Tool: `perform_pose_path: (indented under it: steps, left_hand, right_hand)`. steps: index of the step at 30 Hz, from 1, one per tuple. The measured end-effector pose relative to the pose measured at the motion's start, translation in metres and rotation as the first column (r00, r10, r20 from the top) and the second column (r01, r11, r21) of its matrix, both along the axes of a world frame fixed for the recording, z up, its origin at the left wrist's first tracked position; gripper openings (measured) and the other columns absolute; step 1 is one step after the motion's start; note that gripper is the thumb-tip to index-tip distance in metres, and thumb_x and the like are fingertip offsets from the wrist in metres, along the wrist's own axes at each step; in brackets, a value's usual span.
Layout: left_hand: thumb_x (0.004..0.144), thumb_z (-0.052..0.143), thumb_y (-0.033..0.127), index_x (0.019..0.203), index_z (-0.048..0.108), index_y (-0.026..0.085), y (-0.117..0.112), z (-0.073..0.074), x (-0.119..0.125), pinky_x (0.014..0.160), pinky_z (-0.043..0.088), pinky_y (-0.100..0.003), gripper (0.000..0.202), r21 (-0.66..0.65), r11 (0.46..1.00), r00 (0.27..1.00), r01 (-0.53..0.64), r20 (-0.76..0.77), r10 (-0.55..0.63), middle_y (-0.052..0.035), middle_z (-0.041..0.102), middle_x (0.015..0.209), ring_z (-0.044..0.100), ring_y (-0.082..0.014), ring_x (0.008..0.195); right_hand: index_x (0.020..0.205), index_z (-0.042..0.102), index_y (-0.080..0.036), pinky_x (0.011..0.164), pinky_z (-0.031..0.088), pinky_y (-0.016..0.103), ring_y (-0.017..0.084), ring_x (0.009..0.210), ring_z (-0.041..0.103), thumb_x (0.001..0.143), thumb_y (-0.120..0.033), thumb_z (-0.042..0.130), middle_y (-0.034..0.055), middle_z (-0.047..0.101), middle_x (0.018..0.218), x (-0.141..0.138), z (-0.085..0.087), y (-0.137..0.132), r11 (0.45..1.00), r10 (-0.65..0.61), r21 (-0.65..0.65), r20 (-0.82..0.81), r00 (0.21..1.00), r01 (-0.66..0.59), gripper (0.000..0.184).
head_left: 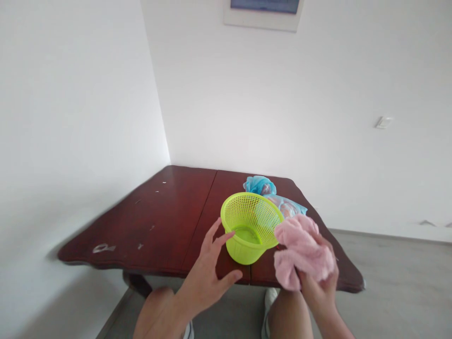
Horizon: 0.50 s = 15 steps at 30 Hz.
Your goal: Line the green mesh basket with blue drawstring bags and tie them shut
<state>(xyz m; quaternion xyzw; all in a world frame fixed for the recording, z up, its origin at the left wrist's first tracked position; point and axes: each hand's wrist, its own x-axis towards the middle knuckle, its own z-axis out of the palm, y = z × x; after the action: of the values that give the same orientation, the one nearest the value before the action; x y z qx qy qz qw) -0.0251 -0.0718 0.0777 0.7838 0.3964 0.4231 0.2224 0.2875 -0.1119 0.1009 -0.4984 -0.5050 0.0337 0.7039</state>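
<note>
A lime-green plastic basket [243, 254] with perforated sides stands near the front edge of the dark red table. Nothing lies inside it that I can see. My left hand [208, 278] is at the basket's left front, fingers spread and holding nothing; whether a fingertip touches the rim I cannot tell. In my right hand [323, 287] a crumpled pink cloth [303, 249] is gripped, held up just right of the basket. The cloth covers part of my right fingers.
Behind the basket lie a knotted blue plastic bag [257, 183] and a second blue bag [298, 207] with roundish things inside. White scraps [104, 247] mark the left of the wooden table [169, 216]. White walls border its left and far sides. My knees are under the front edge.
</note>
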Motion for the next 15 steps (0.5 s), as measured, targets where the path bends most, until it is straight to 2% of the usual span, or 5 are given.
perform_pose_path:
  steps: [2,4,10,13,15]
  left_hand:
    - [0.094,0.094,0.070,0.181,0.042,0.036,0.028,0.000,0.020,0.139,0.040,-0.079,0.107,-0.035,0.999,0.999,-0.030,-0.025,0.029,-0.0148,-0.011,0.201,0.018,-0.0533,0.183]
    - [0.091,0.096,0.073,0.171,0.049,0.026,0.048,-0.004,0.038,0.135,0.045,-0.078,0.104,-0.082,0.995,0.999,-0.049,-0.009,0.049,-0.0202,-0.020,0.199,0.023,-0.0564,0.181]
    - [0.087,0.099,0.061,0.166,0.043,0.023,0.065,-0.013,0.055,0.123,0.061,-0.068,0.105,-0.075,0.991,0.990,-0.108,0.077,0.114,-0.0295,0.024,0.192,0.054,-0.0502,0.166]
    - [0.084,0.100,0.067,0.139,0.057,0.024,0.059,-0.008,0.049,0.105,0.069,-0.067,0.082,-0.096,0.982,0.987,-0.163,-0.007,0.163,-0.0300,0.023,0.192,0.073,-0.0514,0.144]
    - [0.085,0.097,0.074,0.125,0.057,0.024,0.057,-0.002,0.044,0.100,0.069,-0.066,0.076,-0.116,0.977,0.984,-0.180,-0.039,0.177,-0.0291,0.018,0.193,0.079,-0.0489,0.132]
  right_hand:
    - [0.143,0.072,-0.023,0.101,0.067,0.046,0.032,0.116,0.080,0.091,-0.040,0.083,0.0115,0.082,0.132,0.002,0.034,0.041,0.995,0.094,-0.022,0.079,0.992,-0.092,0.056]
    - [0.139,0.072,-0.022,0.103,0.066,0.044,0.029,0.113,0.080,0.093,-0.035,0.078,0.0103,0.083,0.129,-0.010,0.056,0.081,0.949,0.279,-0.206,0.203,0.939,-0.237,0.048]
    - [0.099,0.077,-0.017,0.072,0.059,0.027,0.016,0.071,0.071,0.103,-0.025,0.070,0.0008,0.079,0.082,-0.049,0.058,0.153,0.557,0.774,-0.795,0.391,0.498,-0.241,0.012]
    - [0.069,0.068,-0.018,0.060,0.050,0.027,0.013,0.053,0.057,0.090,-0.013,0.082,-0.0041,0.063,0.058,-0.036,0.057,0.174,0.481,0.840,-0.870,0.421,0.342,-0.112,0.025]
    - [0.067,0.069,-0.017,0.069,0.053,0.030,0.016,0.062,0.064,0.079,-0.001,0.084,-0.0016,0.065,0.061,-0.024,0.062,0.185,0.502,0.836,-0.864,0.477,0.271,-0.026,0.025]
